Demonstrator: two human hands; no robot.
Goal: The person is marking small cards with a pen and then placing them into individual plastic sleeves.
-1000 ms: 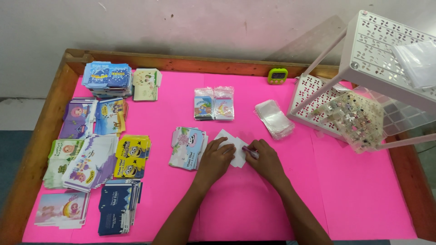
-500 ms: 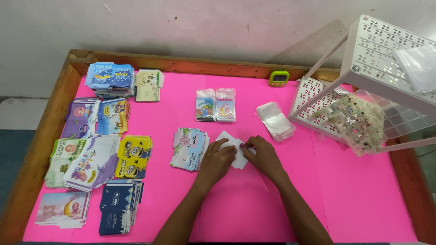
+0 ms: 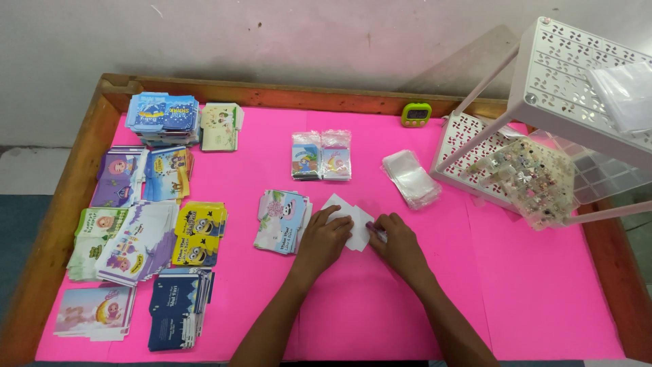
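Here, the left hand (image 3: 324, 239) lies flat, fingers spread, pinning the white card (image 3: 348, 219) just right of the printed card stack (image 3: 281, 221). The right hand (image 3: 397, 241), curled, pinches a small pink thing (image 3: 375, 231) at the card's edge. Fixing it seems underway; steady pressure is needed.

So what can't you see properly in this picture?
- White cards, head view: mostly covered by the left hand and right hand.
- Small pinkish thing at the right fingertips: too small to tell what it is.
- Beads in the clear box: too tiny to make out.
- White rack: cut off by the right edge.
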